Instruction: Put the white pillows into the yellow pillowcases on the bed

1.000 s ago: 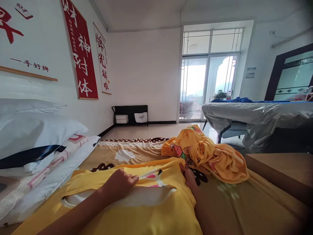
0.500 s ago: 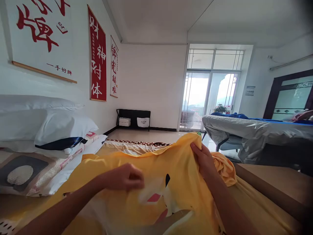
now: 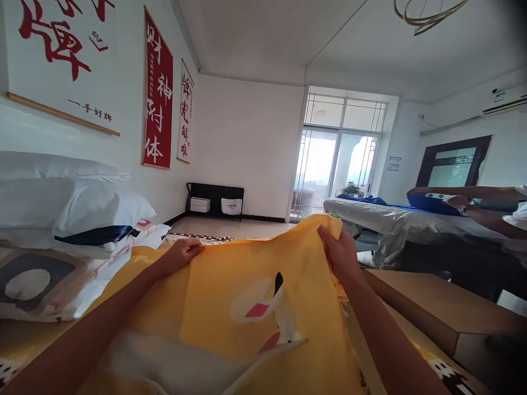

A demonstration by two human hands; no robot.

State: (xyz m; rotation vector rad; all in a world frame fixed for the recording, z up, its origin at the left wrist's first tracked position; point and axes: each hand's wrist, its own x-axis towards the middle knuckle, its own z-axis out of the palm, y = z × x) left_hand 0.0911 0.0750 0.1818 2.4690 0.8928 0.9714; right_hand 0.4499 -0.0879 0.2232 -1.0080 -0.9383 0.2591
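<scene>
A yellow cover (image 3: 247, 291) with a white and pink cartoon print is lifted in front of me above the bed. My left hand (image 3: 179, 255) is closed on its upper edge at the left. My right hand (image 3: 338, 253) pinches the raised corner at the right, fingers wrapped round the cloth. The cover hides the rest of the bedding behind it. A white lining (image 3: 173, 365) shows at the cover's lower edge near me.
White pillows (image 3: 78, 208) are stacked at the left against the wall, with patterned ones below. A brown wooden bed frame (image 3: 428, 307) runs along the right. Beyond it stands a table under a grey sheet (image 3: 395, 225), where another person's arms (image 3: 473, 200) reach in from the right.
Both hands have lifted the yellow cover off the bed. My left hand went from its middle to its upper edge. The view has tilted upward and another person's arms have appeared.
</scene>
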